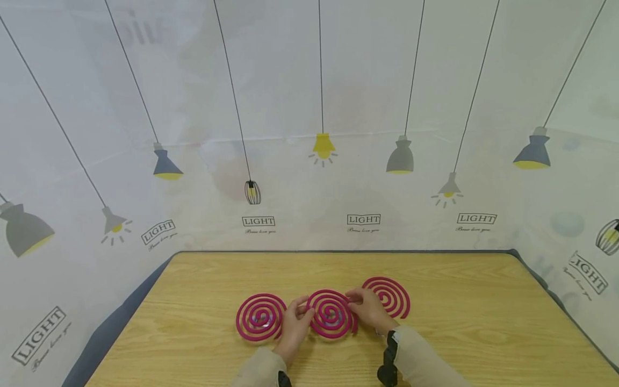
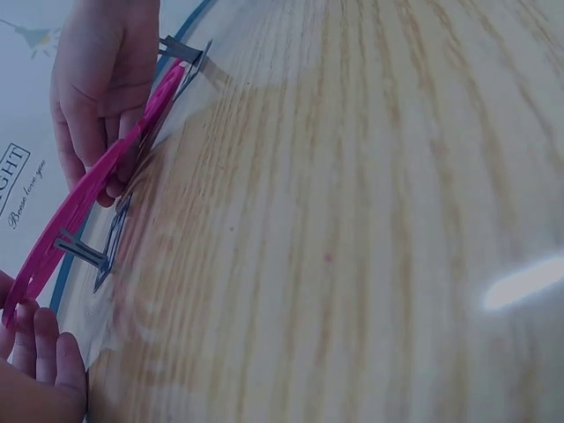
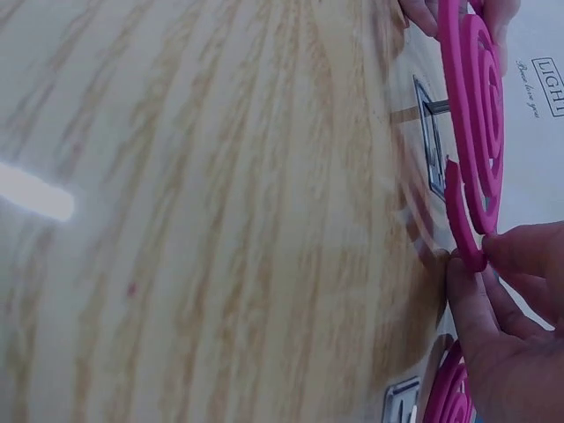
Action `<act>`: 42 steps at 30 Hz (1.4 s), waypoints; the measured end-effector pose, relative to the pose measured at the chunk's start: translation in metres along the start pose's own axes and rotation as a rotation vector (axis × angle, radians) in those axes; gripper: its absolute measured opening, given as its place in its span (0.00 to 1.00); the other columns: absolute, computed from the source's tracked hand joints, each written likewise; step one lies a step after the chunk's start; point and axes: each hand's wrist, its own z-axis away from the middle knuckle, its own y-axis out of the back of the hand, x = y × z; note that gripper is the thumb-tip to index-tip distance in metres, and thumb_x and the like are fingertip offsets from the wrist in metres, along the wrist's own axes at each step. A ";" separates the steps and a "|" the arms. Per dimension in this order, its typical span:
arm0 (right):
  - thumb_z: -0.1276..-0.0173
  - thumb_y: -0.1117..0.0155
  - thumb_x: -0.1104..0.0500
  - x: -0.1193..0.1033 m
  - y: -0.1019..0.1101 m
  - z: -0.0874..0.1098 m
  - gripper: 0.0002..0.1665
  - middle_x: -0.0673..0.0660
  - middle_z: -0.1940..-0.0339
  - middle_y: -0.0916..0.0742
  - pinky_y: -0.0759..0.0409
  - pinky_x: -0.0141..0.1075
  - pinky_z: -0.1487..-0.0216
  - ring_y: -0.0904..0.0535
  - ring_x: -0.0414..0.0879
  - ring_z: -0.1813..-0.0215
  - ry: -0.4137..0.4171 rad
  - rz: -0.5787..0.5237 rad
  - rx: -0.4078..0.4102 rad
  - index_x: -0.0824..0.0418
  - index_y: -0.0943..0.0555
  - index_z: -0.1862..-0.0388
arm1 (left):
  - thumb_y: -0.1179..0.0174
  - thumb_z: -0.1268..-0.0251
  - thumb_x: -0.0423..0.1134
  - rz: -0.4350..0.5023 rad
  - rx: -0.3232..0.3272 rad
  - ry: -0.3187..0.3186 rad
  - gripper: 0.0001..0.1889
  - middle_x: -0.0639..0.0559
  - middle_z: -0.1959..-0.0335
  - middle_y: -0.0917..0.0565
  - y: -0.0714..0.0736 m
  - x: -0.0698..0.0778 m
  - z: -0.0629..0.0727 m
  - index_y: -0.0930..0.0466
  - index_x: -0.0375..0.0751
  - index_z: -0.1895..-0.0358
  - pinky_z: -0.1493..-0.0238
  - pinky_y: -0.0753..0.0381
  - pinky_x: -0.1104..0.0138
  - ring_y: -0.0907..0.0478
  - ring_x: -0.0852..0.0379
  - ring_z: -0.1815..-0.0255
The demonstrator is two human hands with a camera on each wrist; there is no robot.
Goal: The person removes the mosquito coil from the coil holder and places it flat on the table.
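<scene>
Far over on the left, the pale backdrop (image 1: 72, 107) carries its hanging lamps and boxed LIGHT lettering, and below it runs the wood-grain table (image 1: 193, 301). First thing on the wood: the left coil (image 1: 261, 316), a magenta spiral, with something bluish and shiny showing through its middle, too hidden to make out. Just beside its right edge comes the left hand (image 1: 296, 325), out of a beige left sleeve (image 1: 260, 368), and there's the pinch: thumb and fingers on the left rim of the next spiral. That's the middle coil (image 1: 331, 312), right between the two hands, held over the table, and the right wrist view shows a metal stand (image 3: 438, 107) beneath it, its prong reaching toward the coil's underside. On the other rim, the right hand (image 1: 371, 309) has thumb and fingertips closed on the coil's outer strand, close to its loose end. Partly behind that hand sits the right coil (image 1: 384, 297), a bit farther back on the wood, with a second metal piece (image 3: 402, 401) near it in the right wrist view. Rightmost, a black band (image 1: 389, 355) circles the cuff of the beige right sleeve (image 1: 423, 360).
</scene>
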 end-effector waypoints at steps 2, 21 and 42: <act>0.42 0.43 0.72 -0.001 0.001 0.000 0.12 0.59 0.63 0.19 0.23 0.42 0.58 0.23 0.53 0.58 0.008 0.024 0.001 0.71 0.23 0.57 | 0.46 0.41 0.32 0.002 0.008 -0.002 0.20 0.44 0.62 0.24 -0.001 0.001 0.000 0.33 0.31 0.45 0.66 0.24 0.66 0.27 0.58 0.65; 0.42 0.42 0.71 -0.001 0.000 0.001 0.11 0.57 0.65 0.19 0.23 0.40 0.61 0.24 0.49 0.61 0.035 0.089 0.026 0.68 0.23 0.59 | 0.47 0.41 0.30 0.035 0.032 0.019 0.19 0.44 0.62 0.23 -0.004 0.002 -0.001 0.31 0.33 0.46 0.65 0.24 0.69 0.26 0.58 0.65; 0.43 0.41 0.69 -0.003 0.004 0.002 0.11 0.54 0.67 0.19 0.23 0.36 0.65 0.23 0.46 0.65 0.027 0.092 0.047 0.66 0.21 0.59 | 0.46 0.41 0.31 0.049 0.012 0.041 0.19 0.44 0.62 0.24 -0.003 0.002 -0.003 0.32 0.32 0.45 0.65 0.23 0.66 0.27 0.57 0.65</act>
